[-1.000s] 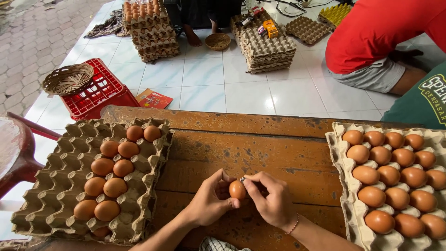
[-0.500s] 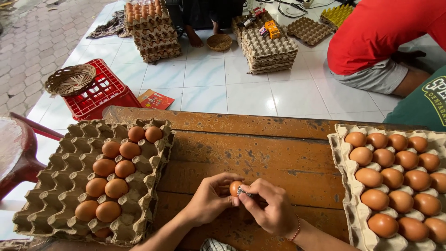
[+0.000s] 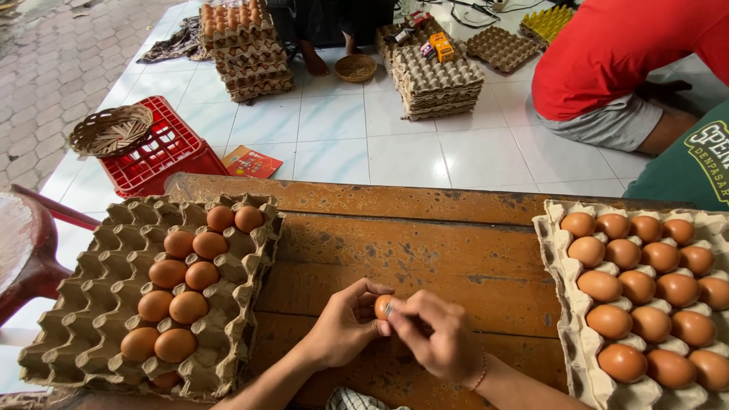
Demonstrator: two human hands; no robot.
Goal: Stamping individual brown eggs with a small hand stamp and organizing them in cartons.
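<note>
Brown and smooth, a single egg (image 3: 382, 306) is being held low over the middle of the wooden tabletop (image 3: 425, 250), between the two trays. The left hand (image 3: 345, 326) is cupping it from the left side, fingers curled around it and thumb lying along its near side, with the forearm coming in from the lower left. The right hand (image 3: 433, 338) is meeting it from the right, knuckles turned upward, thumb and forefinger pinched together at the egg's upper right face; something small and pale is showing at that pinch, too small to tell what it is. A thin bracelet (image 3: 481, 370) is sitting on the right wrist, and that forearm is running off toward the lower right corner.

To the left, a grey pulp egg tray (image 3: 68, 319) is lying on the tabletop, partly filled with brown eggs in two rows. To the right, a second tray (image 3: 566, 334) is sitting nearly full of eggs. Beyond the tabletop, on the white tiled floor (image 3: 334, 129), a red crate (image 3: 163, 156) with a woven basket (image 3: 112, 130) on it, stacks of empty trays (image 3: 437, 80) and a person in a red shirt (image 3: 615, 53) are showing.
</note>
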